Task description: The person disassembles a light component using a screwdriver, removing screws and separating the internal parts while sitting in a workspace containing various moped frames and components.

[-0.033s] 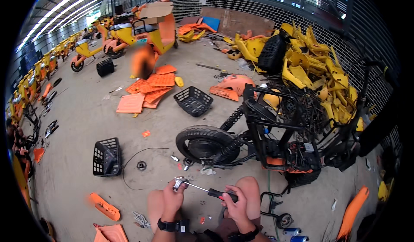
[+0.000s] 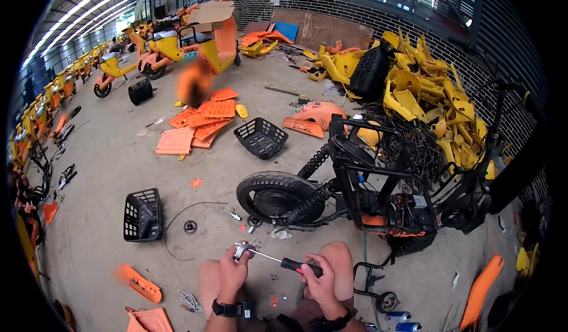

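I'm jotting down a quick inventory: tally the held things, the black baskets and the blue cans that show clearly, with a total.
Screwdriver, in the right hand: 1
Round metal part, in the left hand: 1
Black baskets: 4
Blue cans: 2
Total: 8

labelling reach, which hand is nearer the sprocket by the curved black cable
Left: in the picture, the left hand is below and right of the sprocket; the right hand is farther right.

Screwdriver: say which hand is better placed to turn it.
Likely the right hand: it grips the handle, while the left hand holds the metal part at the other end.
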